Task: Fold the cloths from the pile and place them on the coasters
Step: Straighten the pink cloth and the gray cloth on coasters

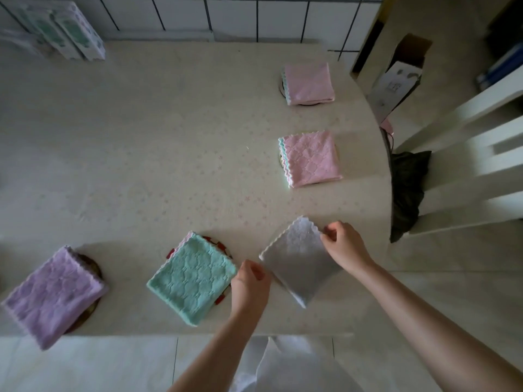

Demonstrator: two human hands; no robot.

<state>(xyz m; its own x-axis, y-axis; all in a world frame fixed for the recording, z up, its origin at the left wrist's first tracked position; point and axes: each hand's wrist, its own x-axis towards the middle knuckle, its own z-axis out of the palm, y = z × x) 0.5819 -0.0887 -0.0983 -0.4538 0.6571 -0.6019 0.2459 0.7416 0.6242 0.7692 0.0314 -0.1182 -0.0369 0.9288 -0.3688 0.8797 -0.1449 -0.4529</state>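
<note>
A folded grey cloth [297, 258] lies near the table's front right. My left hand [249, 287] pinches its left corner and my right hand [343, 247] pinches its right corner. To the left, a folded teal cloth [192, 278] sits on a red-edged coaster [218, 243]. Further left, a folded purple cloth [53, 295] covers a dark round coaster [92, 265] and hangs over the table edge. Two folded pink cloths [310, 83] [312, 158] rest on coasters along the right side, each with teal layers beneath.
The beige table [155, 137] meets a tiled wall at the back. Patterned boxes [65, 32] stand at the back left. A white chair [467, 165] with a dark bag [407, 190] and an open carton [399, 77] are beyond the right edge.
</note>
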